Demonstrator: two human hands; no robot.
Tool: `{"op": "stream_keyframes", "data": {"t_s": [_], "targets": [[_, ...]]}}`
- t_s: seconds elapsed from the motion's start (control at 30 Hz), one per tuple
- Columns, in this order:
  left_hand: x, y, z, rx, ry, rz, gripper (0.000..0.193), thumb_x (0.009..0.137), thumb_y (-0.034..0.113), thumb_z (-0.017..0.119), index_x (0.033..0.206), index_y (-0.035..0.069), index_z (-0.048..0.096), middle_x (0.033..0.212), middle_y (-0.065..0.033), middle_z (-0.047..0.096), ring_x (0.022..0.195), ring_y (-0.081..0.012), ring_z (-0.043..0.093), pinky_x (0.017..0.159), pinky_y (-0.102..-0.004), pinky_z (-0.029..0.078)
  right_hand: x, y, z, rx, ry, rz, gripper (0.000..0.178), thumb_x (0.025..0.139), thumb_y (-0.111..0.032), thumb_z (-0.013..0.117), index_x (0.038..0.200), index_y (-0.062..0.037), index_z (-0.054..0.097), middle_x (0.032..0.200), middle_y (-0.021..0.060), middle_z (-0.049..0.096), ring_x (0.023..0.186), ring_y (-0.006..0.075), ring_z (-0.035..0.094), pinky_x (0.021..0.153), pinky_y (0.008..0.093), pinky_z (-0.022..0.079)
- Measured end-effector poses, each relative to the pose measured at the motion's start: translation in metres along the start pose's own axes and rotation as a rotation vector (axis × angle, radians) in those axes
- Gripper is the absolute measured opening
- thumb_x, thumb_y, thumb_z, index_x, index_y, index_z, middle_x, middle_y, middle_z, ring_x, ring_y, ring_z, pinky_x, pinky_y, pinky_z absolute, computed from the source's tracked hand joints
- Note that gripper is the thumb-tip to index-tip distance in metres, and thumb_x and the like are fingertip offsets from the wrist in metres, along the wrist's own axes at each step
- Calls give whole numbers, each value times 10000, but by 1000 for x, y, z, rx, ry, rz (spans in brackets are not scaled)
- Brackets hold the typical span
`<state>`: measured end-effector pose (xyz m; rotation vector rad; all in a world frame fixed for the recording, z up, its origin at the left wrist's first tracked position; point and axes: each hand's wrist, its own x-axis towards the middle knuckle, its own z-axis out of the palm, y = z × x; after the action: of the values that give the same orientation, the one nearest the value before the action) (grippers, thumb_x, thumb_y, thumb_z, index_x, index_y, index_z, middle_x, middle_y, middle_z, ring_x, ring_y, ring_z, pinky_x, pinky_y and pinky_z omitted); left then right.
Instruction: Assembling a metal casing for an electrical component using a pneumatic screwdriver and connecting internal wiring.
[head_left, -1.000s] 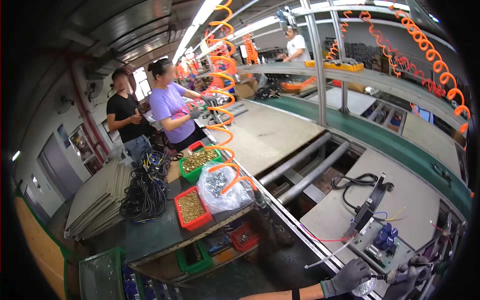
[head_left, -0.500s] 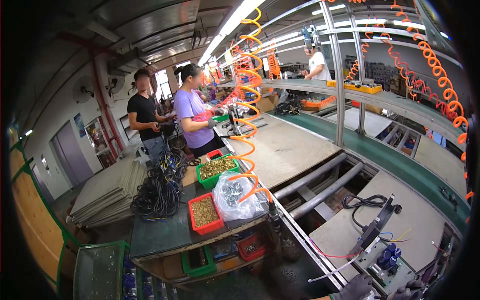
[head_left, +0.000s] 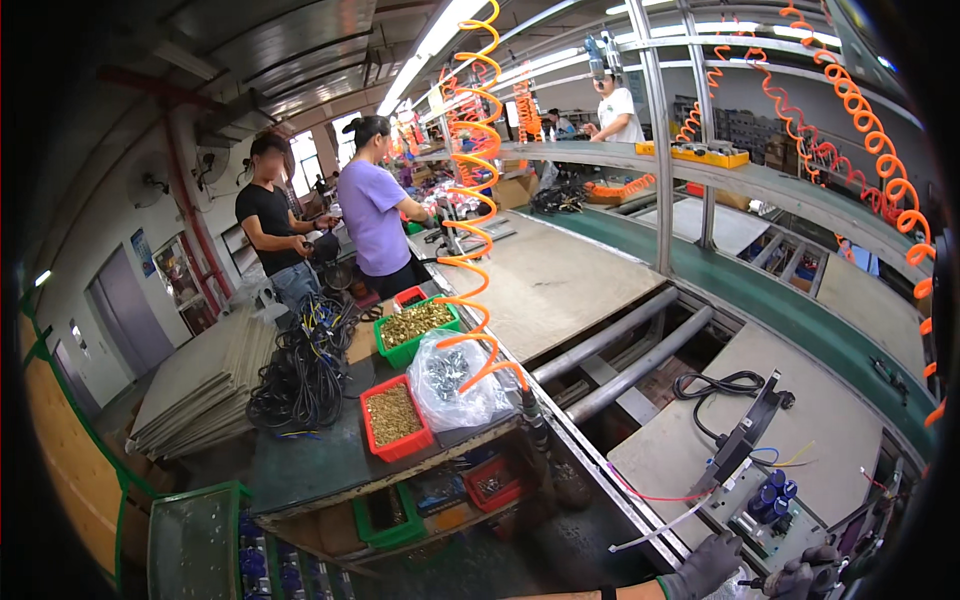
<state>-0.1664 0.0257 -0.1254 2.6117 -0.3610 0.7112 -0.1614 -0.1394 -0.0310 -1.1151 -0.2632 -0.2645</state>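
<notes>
Lower right of frame: circuit board [head_left: 775, 518] just above left hand [head_left: 704, 566], right hand [head_left: 806, 573]; we cannot tell either grip.

The grey-gloved left hand [head_left: 705, 568] and grey-gloved right hand [head_left: 805, 573] are held curled by the near edge of the pale worktop [head_left: 665, 448].

Circuit board [head_left: 800, 520]: pale green, lying flat, component side up, on the pale surface [head_left: 660, 450], at its near right part. Blue cylindrical components [head_left: 772, 497] stand clustered on the board, close together. Dark slender tool [head_left: 757, 583]: gripped in the gloved right hand [head_left: 808, 575], tip directed left, just nearer than the board; remainder indistinct against the glove.
</notes>
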Motion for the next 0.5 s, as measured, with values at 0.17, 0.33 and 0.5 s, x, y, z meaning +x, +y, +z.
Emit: {"op": "stream_keyframes", "data": {"t_s": [0.17,0.33,0.5], "targets": [[-7,-9,45,144,-161,-37,79,819,133,602,843,62,629,862,-119,622,881,-268,632,771,-400,511,-10,-1,6,-140,92,-64,253,929,-78,608,1160,13,564,895,140,622,626,138,551,498,253,452],[-7,-41,-11,-224,109,32,67,784,157,639,804,93,643,875,-135,623,849,-311,615,762,-458,490,-4,22,24,-180,186,-1,332,896,-85,625,1212,-82,522,1018,118,605,674,128,595,493,268,476],[-16,-37,-35,-341,91,-72,318,790,275,764,1012,60,688,1047,-145,655,1005,-356,608,861,-462,490,6,5,51,66,101,71,295,851,52,610,1128,-25,544,994,114,592,703,133,579,539,279,488]]}}
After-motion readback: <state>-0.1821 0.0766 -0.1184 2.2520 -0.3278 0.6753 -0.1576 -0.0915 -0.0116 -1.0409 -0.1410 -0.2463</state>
